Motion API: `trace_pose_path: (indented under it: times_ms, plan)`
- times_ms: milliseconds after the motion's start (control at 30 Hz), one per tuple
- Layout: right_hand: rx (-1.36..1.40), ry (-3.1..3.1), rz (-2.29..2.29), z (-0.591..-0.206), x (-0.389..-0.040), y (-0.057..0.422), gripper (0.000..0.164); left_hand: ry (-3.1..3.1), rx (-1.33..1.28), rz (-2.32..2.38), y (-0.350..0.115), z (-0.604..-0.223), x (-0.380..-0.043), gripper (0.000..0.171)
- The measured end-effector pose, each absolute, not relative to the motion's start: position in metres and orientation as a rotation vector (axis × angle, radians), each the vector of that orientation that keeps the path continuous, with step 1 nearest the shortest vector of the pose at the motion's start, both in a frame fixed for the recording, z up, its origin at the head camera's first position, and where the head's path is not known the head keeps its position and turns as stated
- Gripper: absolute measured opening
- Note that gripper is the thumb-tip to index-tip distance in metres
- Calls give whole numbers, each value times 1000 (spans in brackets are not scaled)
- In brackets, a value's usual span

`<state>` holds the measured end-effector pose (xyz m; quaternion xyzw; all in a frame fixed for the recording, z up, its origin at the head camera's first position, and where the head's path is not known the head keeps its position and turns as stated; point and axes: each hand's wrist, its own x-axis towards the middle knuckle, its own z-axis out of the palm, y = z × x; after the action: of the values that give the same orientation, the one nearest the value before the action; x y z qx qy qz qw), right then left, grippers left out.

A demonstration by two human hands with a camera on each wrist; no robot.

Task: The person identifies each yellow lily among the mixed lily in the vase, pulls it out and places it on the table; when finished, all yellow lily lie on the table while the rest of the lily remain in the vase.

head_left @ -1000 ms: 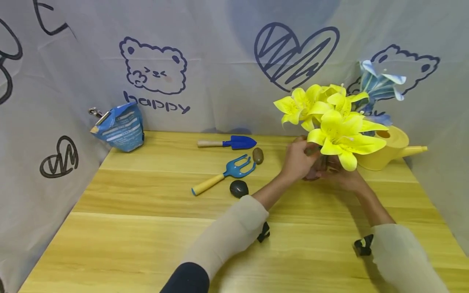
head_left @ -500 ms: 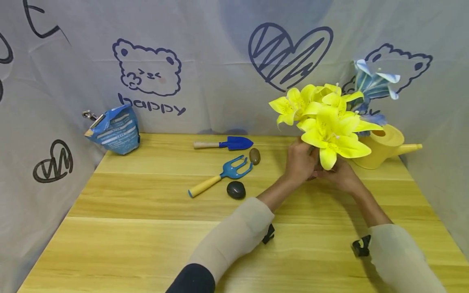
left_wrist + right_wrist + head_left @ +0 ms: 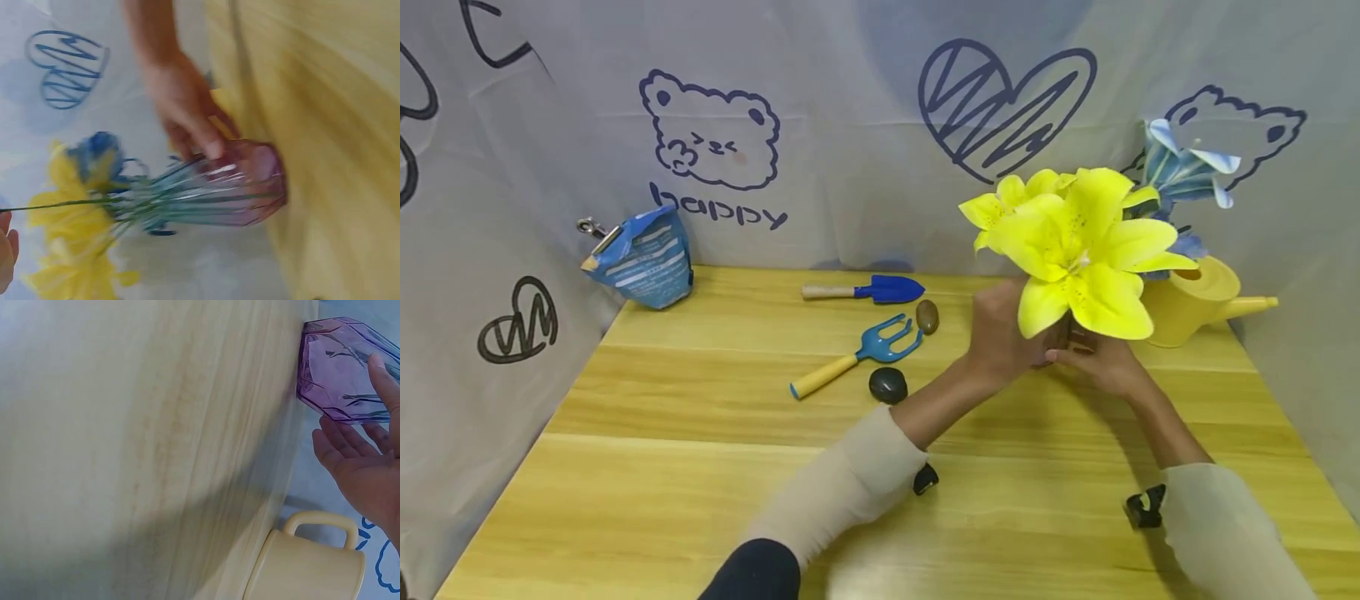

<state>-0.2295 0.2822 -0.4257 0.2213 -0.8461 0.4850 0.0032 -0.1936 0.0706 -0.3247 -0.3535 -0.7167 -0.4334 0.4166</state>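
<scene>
A pink-purple glass vase (image 3: 334,378) stands on the table, with several green stems inside. My right hand (image 3: 1105,362) grips it, thumb (image 3: 381,375) on one side and fingers around the other. In the head view, my left hand (image 3: 1003,333) is raised beside the vase, under a large yellow lily (image 3: 1078,262). A long green stem (image 3: 56,204) leads from the vase's mouth to the fingers (image 3: 6,253) of that hand, which pinch it; the grip itself is mostly out of frame. Other yellow lilies (image 3: 81,250) and blue flowers (image 3: 1187,167) crowd around it.
A yellow watering can (image 3: 1195,292) stands right of the vase. Left of my hands lie a blue trowel (image 3: 891,290), a blue hand fork (image 3: 876,343), a brown stone (image 3: 927,317) and a black stone (image 3: 888,385). A clipped blue bag (image 3: 651,258) stands far left.
My left hand has risen with the front yellow lily, which now looks larger and nearer the head camera. My right hand stays at the vase. The head view shifts slightly.
</scene>
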Motion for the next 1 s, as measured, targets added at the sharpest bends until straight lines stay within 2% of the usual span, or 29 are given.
trace_pose_path:
  times_ms: [33,133,300,367,533,667,833,1000]
  plan:
    - [693,-2646,1557,-425,-230,283,58,-1769,-917,-1142,65,-318,-191,4]
    - [599,-2747,1508,-423,-229,283,58,-1740,-932,-1230,43,-302,-177,18]
    - [455,-2905,1406,-418,-229,282,74,-1864,-960,-1272,-26,-299,-155,19]
    - [477,-2898,1411,-418,-229,282,73,-1995,-931,-1308,-65,-306,-150,12]
    - [531,-2873,1417,-419,-231,285,70,-2472,-573,-1179,-168,-329,-141,12]
    - [516,-2883,1417,-419,-231,285,70,-2706,-372,-980,-233,-351,-134,12]
    - [489,-2901,1410,-419,-232,284,72,-2870,-295,-772,-282,-374,-127,5]
    - [493,-2910,1406,-419,-231,283,73,-2966,-284,-664,-306,-393,-124,5]
